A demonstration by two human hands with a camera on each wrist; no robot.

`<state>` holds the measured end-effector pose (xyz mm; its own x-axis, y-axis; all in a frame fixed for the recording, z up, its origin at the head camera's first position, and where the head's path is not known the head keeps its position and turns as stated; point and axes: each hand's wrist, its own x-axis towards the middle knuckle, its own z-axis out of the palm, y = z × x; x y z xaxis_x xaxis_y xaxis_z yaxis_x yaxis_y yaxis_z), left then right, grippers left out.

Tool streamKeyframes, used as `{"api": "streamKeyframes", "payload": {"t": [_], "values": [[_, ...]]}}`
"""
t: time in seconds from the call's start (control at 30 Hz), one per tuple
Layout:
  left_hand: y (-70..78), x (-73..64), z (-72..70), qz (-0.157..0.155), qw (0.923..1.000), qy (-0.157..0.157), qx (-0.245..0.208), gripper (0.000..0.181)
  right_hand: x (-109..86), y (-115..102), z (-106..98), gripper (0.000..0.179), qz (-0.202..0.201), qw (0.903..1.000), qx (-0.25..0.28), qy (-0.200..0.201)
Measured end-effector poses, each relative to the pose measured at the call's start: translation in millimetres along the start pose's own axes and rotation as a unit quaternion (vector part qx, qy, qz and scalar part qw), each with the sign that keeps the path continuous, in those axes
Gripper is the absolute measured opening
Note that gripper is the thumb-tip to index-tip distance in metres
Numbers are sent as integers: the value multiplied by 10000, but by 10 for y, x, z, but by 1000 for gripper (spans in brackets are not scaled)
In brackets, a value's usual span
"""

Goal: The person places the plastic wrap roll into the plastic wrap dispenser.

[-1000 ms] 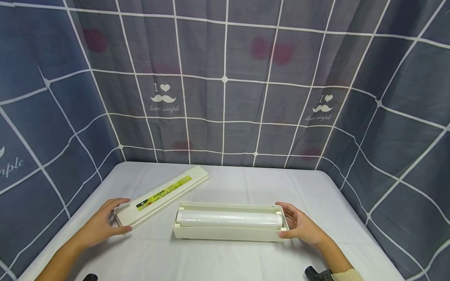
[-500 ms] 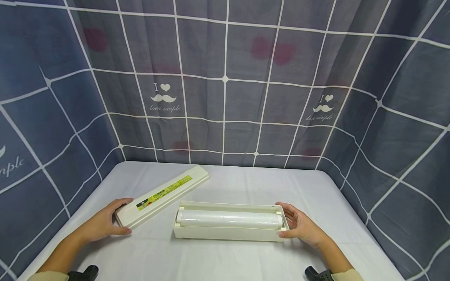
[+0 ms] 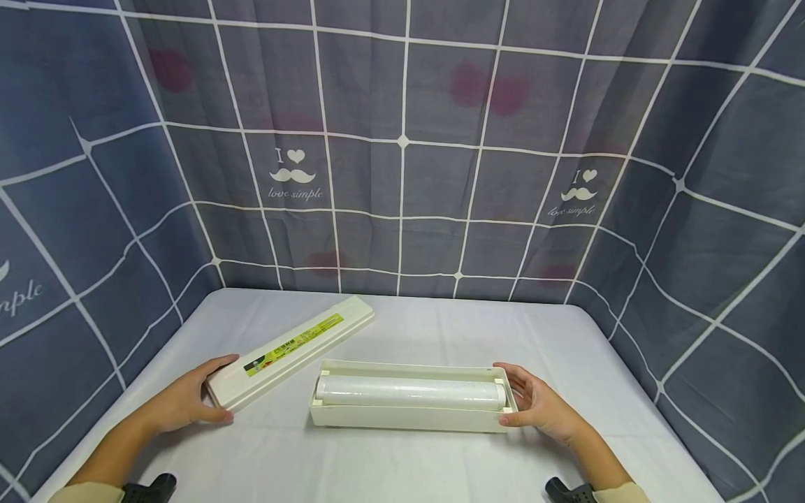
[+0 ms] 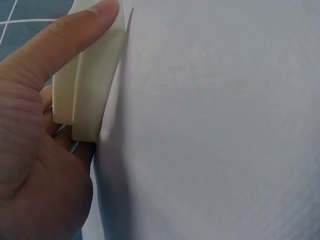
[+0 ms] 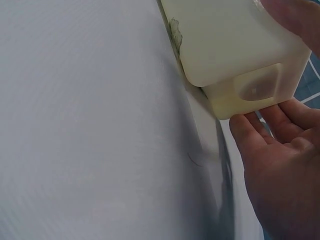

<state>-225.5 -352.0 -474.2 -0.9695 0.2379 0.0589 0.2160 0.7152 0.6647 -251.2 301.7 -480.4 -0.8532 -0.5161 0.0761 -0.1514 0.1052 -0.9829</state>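
A long cream lid (image 3: pixel 295 349) with a yellow-green label lies slanted at the left of the table, label up. My left hand (image 3: pixel 182 397) spans its near end, thumb along the front side and fingers round the back. In the left wrist view that thumb (image 4: pixel 75 37) lies across the lid's edge (image 4: pixel 97 90). Right of the lid sits an uncovered cream box (image 3: pixel 409 418), holding a roll of clear plastic wrap (image 3: pixel 409 392). My right hand (image 3: pixel 537 402) grips the box's right end, thumb in front, fingers behind. The right wrist view shows a recess in the box end (image 5: pixel 257 82).
A white cloth covers the table (image 3: pixel 440 468). Dark blue checked curtains (image 3: pixel 371 175) stand behind it and on both sides. A black wrist device (image 3: pixel 569 490) shows at the right sleeve, and another (image 3: pixel 151 487) at the left.
My left hand has shifted slightly at the lid's end, its thumb now nearer the corner. The left sleeve and wrist device have come into view. The box and right hand have stayed put.
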Motion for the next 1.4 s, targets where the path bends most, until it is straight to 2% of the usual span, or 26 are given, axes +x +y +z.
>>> {"api": "streamKeyframes", "payload": {"t": [0.2, 0.43, 0.8, 1.1, 1.4], "values": [[-22, 10, 0, 101, 9999, 28, -132, 106, 3, 1, 2, 104, -41, 10000, -20, 3], [-23, 9, -3, 138, 9999, 55, 34, 103, 10, 3, 9, 104, -95, 10000, -5, -1], [42, 8, 26, 72, 9999, -9, 97, 107, 6, 1, 4, 103, -132, 9999, -6, -9], [52, 14, 28, 3, 10000, -43, 8, 107, -2, 6, 2, 103, -13, 10000, -24, 15], [65, 7, 33, 55, 9997, 78, 238, 108, -8, 6, 6, 103, 34, 10000, -58, -8]]}}
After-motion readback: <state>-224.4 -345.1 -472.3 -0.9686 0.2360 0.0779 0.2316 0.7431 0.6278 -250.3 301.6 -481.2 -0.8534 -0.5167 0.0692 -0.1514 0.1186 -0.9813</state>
